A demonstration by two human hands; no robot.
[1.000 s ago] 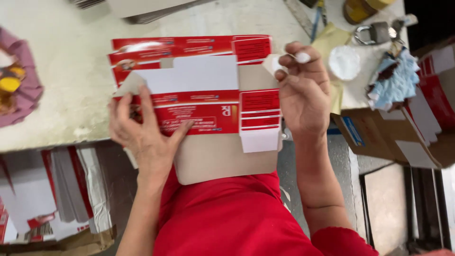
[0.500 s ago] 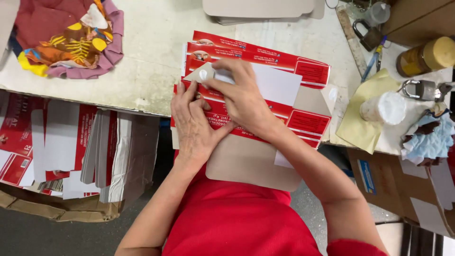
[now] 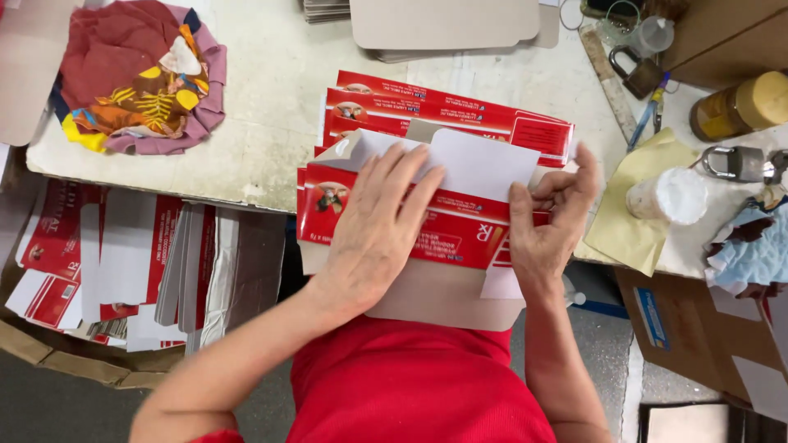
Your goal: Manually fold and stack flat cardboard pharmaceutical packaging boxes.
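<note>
Red-and-white flat carton (image 3: pixel 460 238) lies at the near table edge (image 3: pixel 271 176) atop more unfolded cartons (image 3: pixel 447 111), left hand (image 3: pixel 377 230) spread flat and open to pin it down, right hand (image 3: pixel 550 221) with fingers curled, pinching its right end, apparently steadying the white flap (image 3: pixel 484 164).

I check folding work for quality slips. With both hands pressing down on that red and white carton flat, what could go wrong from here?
1. The carton flat and the brown board under it overhang the table edge; hard pressing by the left hand might tip or bend them.
2. The right hand pinches the white flap at one end, so the fold may run crooked.
3. The white tube lies close by the right hand and could get knocked.
</note>
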